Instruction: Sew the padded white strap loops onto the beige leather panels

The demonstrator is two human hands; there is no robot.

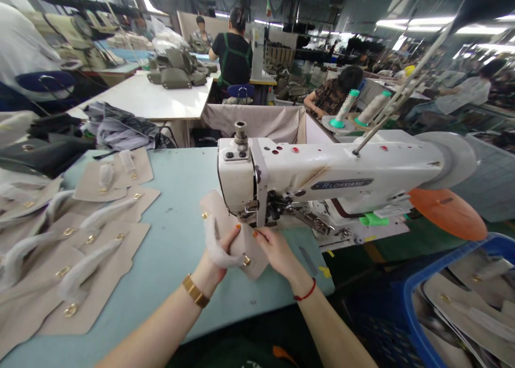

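A beige bag panel (252, 244) lies under the head of a white sewing machine (341, 167). Its handle (211, 239), wrapped in pale film, loops up from gold rings. My left hand (219, 258) reaches through the loop, thumb on top of the panel, closed on it. On the right edge of the panel, close to the machine's needle area, the fingers of my right hand (276, 250) pinch the material. The needle itself is hidden behind the machine head.
Several similar panels with wrapped handles (86, 271) cover the left of the pale blue table (173, 298). At the lower right stands a blue basket (410, 287) holding more panels. An orange disc (448, 213) sticks out below the machine's right end. Co-workers (233, 51) sit further back.
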